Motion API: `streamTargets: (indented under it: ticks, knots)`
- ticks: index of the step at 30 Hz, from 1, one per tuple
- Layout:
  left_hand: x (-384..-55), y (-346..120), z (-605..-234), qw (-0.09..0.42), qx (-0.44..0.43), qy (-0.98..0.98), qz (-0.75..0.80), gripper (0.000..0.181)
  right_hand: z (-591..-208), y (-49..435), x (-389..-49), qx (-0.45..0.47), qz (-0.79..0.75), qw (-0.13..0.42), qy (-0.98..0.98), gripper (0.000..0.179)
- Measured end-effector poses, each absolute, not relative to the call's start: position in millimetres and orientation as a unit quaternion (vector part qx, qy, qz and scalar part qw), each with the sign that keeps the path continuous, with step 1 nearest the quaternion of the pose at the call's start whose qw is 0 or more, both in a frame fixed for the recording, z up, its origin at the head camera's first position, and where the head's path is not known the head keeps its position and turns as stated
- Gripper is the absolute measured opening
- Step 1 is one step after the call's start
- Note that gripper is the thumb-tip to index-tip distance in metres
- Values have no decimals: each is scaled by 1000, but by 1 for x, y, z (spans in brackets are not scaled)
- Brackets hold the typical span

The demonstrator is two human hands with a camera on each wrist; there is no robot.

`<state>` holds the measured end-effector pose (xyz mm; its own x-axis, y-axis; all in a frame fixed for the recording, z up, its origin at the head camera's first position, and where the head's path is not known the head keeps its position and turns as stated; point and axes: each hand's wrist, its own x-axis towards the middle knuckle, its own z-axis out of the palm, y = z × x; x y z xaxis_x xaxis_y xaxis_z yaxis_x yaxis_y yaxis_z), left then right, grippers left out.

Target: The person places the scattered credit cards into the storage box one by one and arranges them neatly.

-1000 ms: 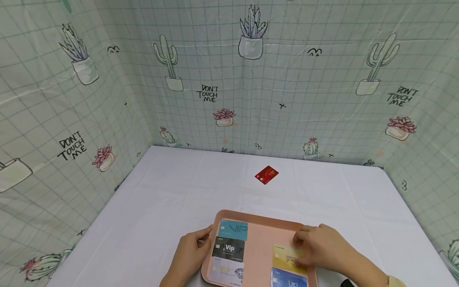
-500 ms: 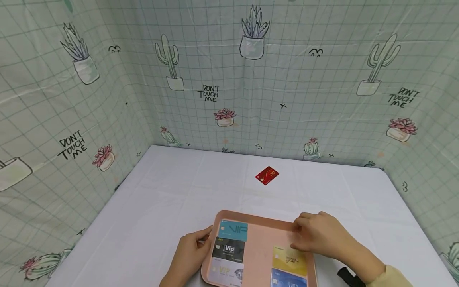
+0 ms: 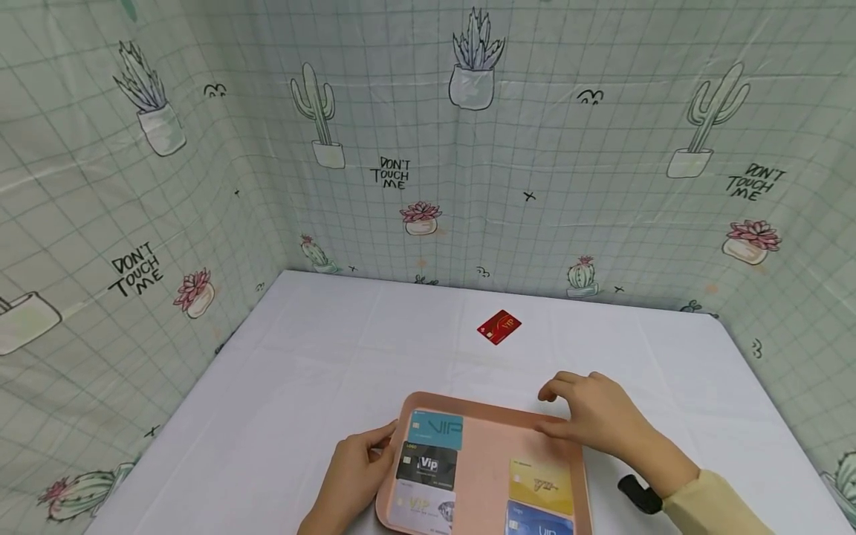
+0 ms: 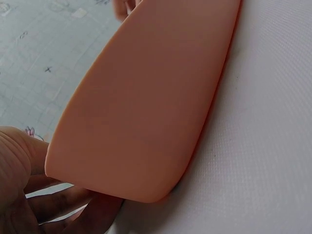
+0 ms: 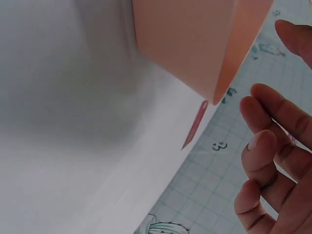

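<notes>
A pink tray sits at the near side of the white table, slightly tilted in the left wrist view. Along its left side lie a teal card, a black card and a silvery-white card. On its right are a yellow card and a blue card. My left hand holds the tray by its left side, fingers reaching under the wall. Over the far right corner hovers my right hand, fingers loosely bent and holding nothing. Farther back lies a red VIP card.
A black strap hangs at my right wrist, beside the yellow sleeve. White cloth covers the table. A grid-patterned curtain with cactus drawings rises behind it and at both sides.
My right hand has let go of the yellow card and moved away, up past the tray's far right corner toward the red card. The left hand and tray stay put.
</notes>
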<state>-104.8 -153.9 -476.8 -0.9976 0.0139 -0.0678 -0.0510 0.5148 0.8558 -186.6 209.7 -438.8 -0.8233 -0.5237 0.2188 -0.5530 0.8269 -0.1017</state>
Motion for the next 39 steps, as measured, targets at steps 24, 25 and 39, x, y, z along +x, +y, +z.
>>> streamTargets:
  ticks: [24,25,39]
  knots:
    - [-104,-153,-477,28,-10,871,491,38,-466,211,-233,194,133,94,-967,40]
    - [-104,-153,-477,28,-10,871,491,38,-467,210,-236,192,136,92,-968,40]
    - [-105,-151,-477,24,-20,869,493,38,-471,199,-261,177,150,74,-970,43]
